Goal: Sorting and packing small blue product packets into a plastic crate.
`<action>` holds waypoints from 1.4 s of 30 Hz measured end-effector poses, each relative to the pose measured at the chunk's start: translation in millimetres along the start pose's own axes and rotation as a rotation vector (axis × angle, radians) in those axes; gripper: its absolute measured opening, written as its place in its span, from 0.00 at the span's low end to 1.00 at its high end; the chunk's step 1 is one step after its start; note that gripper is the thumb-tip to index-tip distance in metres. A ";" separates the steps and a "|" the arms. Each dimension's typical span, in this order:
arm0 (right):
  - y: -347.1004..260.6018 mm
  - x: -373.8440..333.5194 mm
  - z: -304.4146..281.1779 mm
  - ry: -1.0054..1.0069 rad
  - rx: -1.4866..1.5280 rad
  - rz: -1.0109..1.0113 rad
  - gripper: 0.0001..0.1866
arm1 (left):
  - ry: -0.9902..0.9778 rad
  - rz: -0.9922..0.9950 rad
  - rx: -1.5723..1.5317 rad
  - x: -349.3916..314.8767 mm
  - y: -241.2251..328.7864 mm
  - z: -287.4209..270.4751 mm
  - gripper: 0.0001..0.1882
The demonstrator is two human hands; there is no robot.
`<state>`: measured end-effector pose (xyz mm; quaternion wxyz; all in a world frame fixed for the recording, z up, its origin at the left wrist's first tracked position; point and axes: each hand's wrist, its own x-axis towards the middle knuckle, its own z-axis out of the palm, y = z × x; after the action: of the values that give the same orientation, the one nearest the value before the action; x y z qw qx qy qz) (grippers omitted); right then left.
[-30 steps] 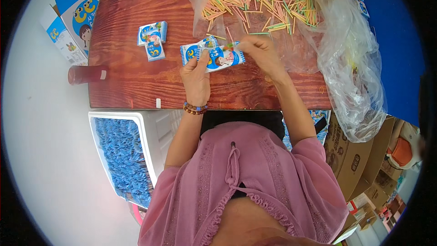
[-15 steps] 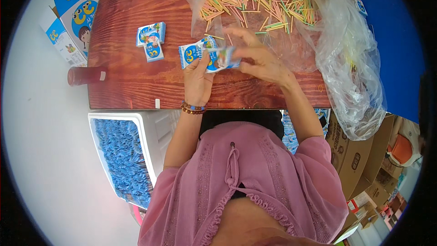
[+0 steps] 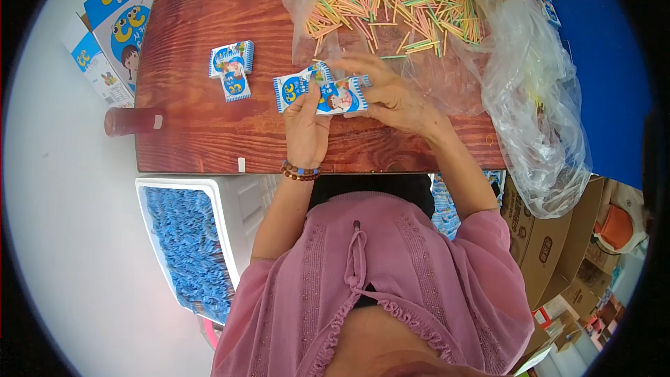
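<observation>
From my distant place, I judge that the work is in the middle. On the left part of the wooden table (image 3: 202,136), a small group of blue-and-white packets (image 3: 231,61) lies put aside, one partly over another, and nobody touches it. At the far side, a large heap of loose pastel sticks (image 3: 391,7) is spread upon the clear plastic bag (image 3: 548,115), so much seems left to handle. The held packets (image 3: 342,98), at least two, are fanned above the middle of the table, between these two places. The left hand (image 3: 305,126) is closed on them, with its thumb pressing on the near side. The right hand (image 3: 398,98) is half open, its fingers curved around their right end; it seems to touch there, but whether it pinches anything, I cannot tell. Near left, the white tub (image 3: 241,206) is full of blue pieces (image 3: 188,244).
</observation>
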<state>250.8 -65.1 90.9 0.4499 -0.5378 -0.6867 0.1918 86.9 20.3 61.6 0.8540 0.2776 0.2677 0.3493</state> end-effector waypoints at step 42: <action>224.9 107.4 -89.3 0.482 -1.128 0.856 0.17 | 0.042 0.361 0.853 -50.2 -10.0 -53.9 0.04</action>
<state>450.0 91.3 13.7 0.1297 -0.9343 -0.2940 -0.1544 25.6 -7.7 30.3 0.5833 0.6394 0.3520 0.3565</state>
